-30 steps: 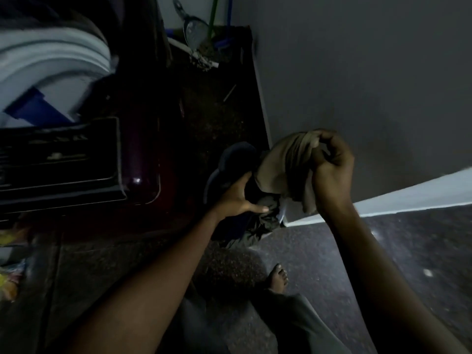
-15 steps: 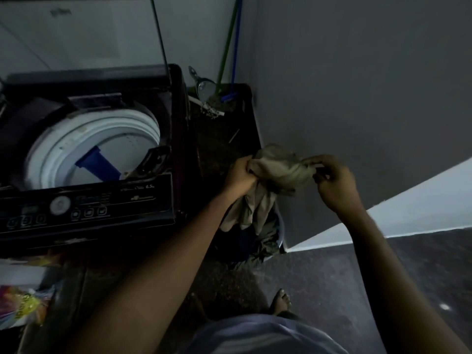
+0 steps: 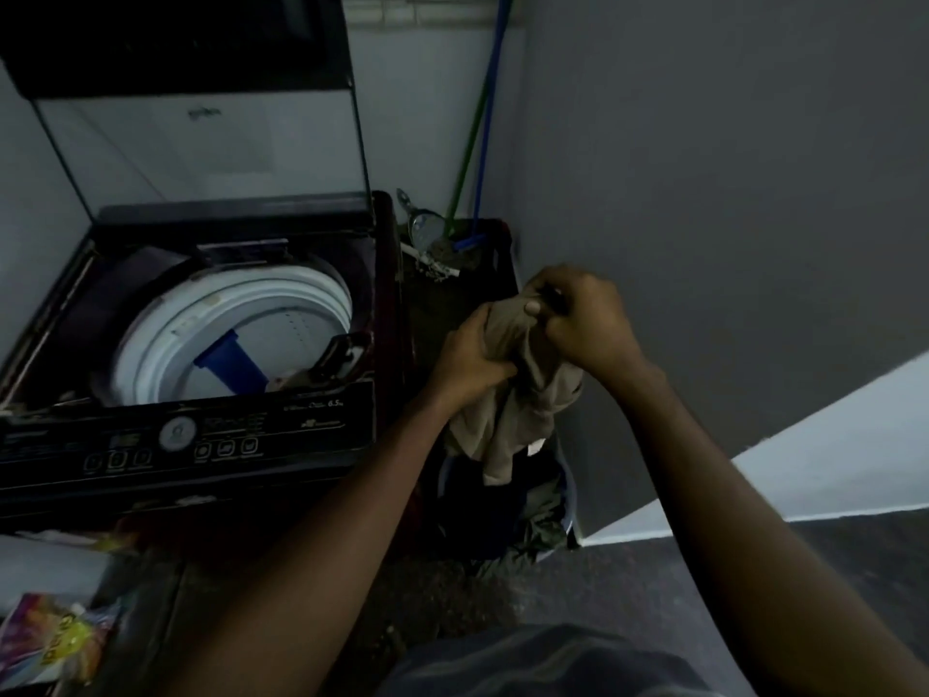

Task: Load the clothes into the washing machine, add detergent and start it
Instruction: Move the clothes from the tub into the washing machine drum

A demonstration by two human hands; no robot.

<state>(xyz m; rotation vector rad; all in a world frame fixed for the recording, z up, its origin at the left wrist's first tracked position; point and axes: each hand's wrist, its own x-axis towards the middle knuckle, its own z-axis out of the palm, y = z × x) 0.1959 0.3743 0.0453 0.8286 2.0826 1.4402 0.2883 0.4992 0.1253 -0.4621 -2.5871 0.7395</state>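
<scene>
Two hands (image 3: 528, 339) gripping tan garment (image 3: 507, 410)

- The beige garment (image 3: 507, 394) hangs bunched and crumpled, held up above the laundry basket, just right of the washing machine.
- The washing machine (image 3: 191, 435) is a dark top-loader; its lid (image 3: 201, 138) stands upright, showing the white drum (image 3: 166, 339) with a blue part inside.
- The laundry basket (image 3: 565, 500) sits on the floor against the grey wall, holding dark clothes (image 3: 502, 505).
- A colourful detergent packet (image 3: 50, 636) lies at the lower left.
</scene>
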